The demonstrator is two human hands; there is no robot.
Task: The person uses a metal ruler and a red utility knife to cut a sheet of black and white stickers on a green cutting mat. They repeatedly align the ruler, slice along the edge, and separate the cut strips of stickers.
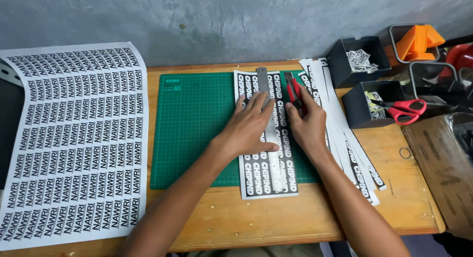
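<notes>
Big printed sheet hangs over desk left edge. Green cutting mat at desk centre w/ label strip sheet on its right part. Left hand flat, pressing steel ruler onto sheet. Right hand grips red cutter just beside ruler. Cut strips twd right edge; red scissors in black bin at back right corner.

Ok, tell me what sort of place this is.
Probably a small craft or print-finishing workbench: a green cutting mat on a wooden table, printed sticker sheets, a metal ruler and red-handled scissors.
</notes>
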